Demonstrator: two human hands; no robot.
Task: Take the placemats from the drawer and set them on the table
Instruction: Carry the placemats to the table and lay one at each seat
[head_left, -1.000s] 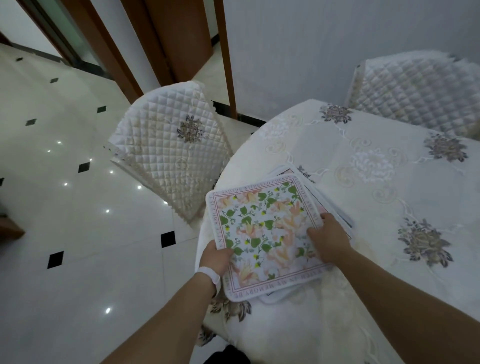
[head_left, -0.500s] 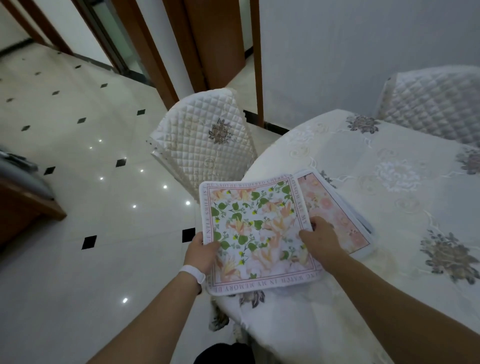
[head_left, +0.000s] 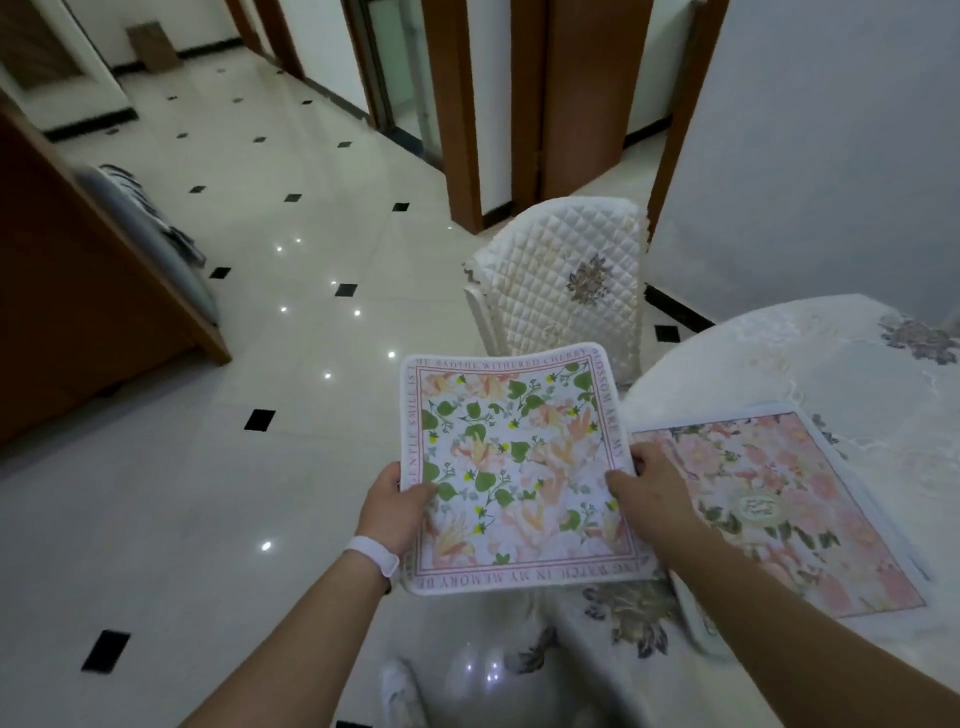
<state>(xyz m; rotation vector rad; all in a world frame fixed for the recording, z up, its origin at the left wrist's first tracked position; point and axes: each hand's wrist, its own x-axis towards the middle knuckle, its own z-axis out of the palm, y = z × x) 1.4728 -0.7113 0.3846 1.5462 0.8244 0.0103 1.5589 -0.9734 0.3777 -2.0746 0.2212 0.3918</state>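
Observation:
A square floral placemat with green leaves and a lettered border is held in the air, just left of the table's edge. My left hand grips its left edge, thumb on top. My right hand grips its right edge the same way. A pink floral placemat lies on the round table, on top of a small stack whose white edges show beneath it. The table wears a white embroidered cloth.
A chair with a quilted white cover stands just beyond the held mat, at the table's left. A wooden cabinet stands at the far left. Glossy tiled floor lies between them. Brown door frames line the back.
Both hands have lifted the green-leaf placemat off the stack and carried it left, past the table's edge. The pink placemat beneath is now uncovered. The view has swung left.

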